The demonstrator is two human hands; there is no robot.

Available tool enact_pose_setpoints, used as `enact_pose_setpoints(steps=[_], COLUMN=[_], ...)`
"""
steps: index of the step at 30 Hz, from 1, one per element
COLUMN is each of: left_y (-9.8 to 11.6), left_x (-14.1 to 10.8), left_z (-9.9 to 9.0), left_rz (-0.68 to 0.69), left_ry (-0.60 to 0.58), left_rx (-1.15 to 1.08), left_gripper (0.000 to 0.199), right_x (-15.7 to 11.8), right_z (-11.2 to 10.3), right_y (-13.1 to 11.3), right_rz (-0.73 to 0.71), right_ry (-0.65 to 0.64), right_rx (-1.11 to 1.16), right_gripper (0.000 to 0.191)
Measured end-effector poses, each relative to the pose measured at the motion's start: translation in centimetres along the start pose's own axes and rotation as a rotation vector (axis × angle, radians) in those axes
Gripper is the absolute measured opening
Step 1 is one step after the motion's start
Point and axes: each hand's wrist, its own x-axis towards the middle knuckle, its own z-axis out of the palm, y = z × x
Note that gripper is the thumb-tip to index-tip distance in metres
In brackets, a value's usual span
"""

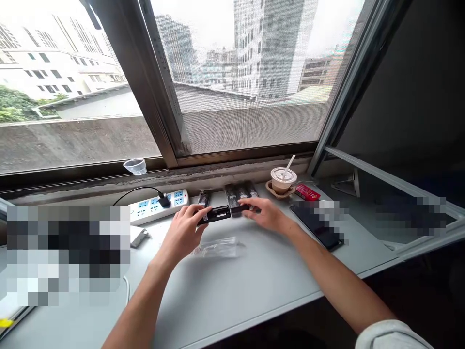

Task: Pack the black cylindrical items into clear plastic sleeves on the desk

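Nearest, above the pale desk (232,291), a clear plastic bag (220,247) lies before the left hand (187,228), which grips a black case (218,214) between thumb and fingers, while the right hand (267,214), fingers bent, reaches to the wrapped black packs (240,196) just beside it.

This looks like a desk by a big window (250,77), but I can't tell if the room is in a home or an office. The pale surface (232,295) has a white power strip (160,205) with a black plug (164,200) in it. There is a drink cup (283,179) with a straw (289,165), and a dark flat tablet or phone (316,226). Tall buildings (272,46) show outside the glass.
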Motion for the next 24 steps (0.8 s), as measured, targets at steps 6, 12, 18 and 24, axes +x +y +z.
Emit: enact_pose_setpoints(steps=[6, 12, 18, 24], left_y=[0.7, 2.3, 2.9, 3.2], left_x=[0.1, 0.3, 0.5, 0.4], left_z=[-0.1, -0.1, 0.0, 0.1], left_rz=[0.043, 0.151, 0.214, 0.239], left_ry=[-0.007, -0.077, -0.112, -0.106], left_rx=[-0.043, -0.137, -0.348, -0.411], left_gripper=[0.05, 0.049, 0.043, 0.042], right_x=[0.0, -0.1, -0.1, -0.1], right_z=[0.7, 1.9, 1.9, 1.7], right_y=[-0.7, -1.7, -1.1, -1.9], right_rz=[0.253, 0.375, 0.388, 0.378], right_ry=[-0.118, -0.154, -0.24, -0.345], right_rx=[0.34, 0.448, 0.569, 0.668], right_gripper=[0.044, 0.055, 0.057, 0.061])
